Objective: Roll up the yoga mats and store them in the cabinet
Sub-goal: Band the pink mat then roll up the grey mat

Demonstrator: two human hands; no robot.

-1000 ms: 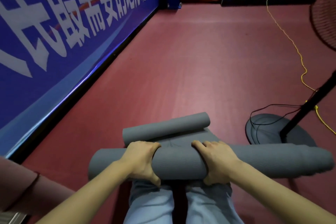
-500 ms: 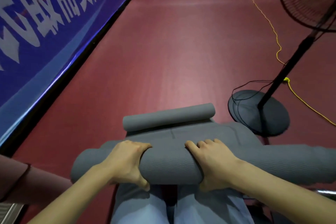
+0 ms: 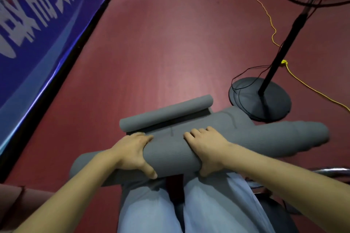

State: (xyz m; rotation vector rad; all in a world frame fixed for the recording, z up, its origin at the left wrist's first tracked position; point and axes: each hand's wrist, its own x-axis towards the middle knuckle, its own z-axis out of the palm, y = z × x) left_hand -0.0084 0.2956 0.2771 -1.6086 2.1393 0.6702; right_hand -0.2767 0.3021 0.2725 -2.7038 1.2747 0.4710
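Head-camera view, looking down on a person kneeling on a dark red sports floor (image 3: 170, 47). A thick roll of grey ribbed foam yoga mat (image 3: 170, 154) lies crosswise just in front of the person's knees, in pale blue trousers (image 3: 151, 208), its right end reaching out toward the lower right and its left end hidden behind the left forearm. The left hand (image 3: 132, 154) grips the roll left of centre, fingers curled over the top and thumb pressed against the near side. The right hand (image 3: 206, 149) grips it right of centre in the same manner, fingers bent over the crest and thumb tucked under the near edge. Ahead of the hands a short unrolled stretch of the same mat lies flat on the floor, ending in a slimmer grey curl (image 3: 166, 113) that lies at a slight angle to the main roll. To the right stands a black pedestal fan with a round base (image 3: 265, 100) and slanted pole, the base just beside the flat stretch; a thin black cord loops over the base, and a yellow cable (image 3: 269, 17) trails across the floor. A blue banner with white characters (image 3: 37, 15) lines the left wall.
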